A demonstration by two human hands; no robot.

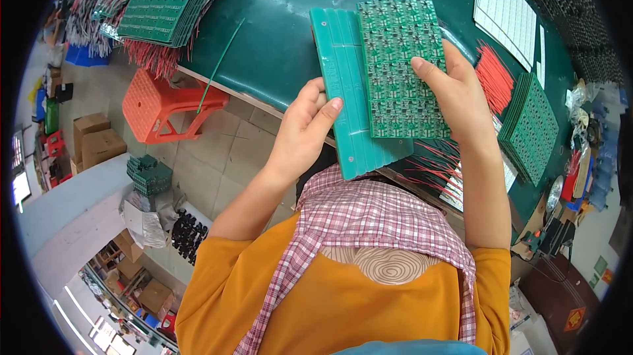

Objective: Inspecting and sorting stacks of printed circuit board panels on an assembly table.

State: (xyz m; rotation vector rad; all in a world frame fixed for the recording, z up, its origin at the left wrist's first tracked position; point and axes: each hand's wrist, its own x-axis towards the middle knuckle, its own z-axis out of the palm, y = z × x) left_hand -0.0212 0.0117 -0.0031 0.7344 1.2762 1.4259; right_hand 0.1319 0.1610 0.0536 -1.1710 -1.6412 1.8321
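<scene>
- Left hand point(304, 127): closed in a grip on the left edge of a teal ridged fixture plate point(349, 101), thumb laid across its face, fingers curled behind.
- Teal ridged fixture plate: held above the near edge of the dark green worktable point(277, 45), tilted slightly, its lower end over the person's lap.
- Right hand point(456, 94): fingers loosely spread, thumb pressed flat on the front of a green circuit-board panel point(401, 64), fingers behind its right edge.
- Green circuit-board panel: lying on the right half of the fixture plate, overlapping it, long side upright.
- Stack of green panels point(531, 124): on the table just right of the right hand, fanned.
- Bundle of red wires point(494, 74): on the table between that stack and the right hand.
- Large pile of green panels point(168, 2): far left of the table, red wire ends hanging below it.
- White sheets point(504, 12): upper right of the table.
- Orange plastic stool point(165, 104): on the floor beside the table edge, left of the left hand.
</scene>
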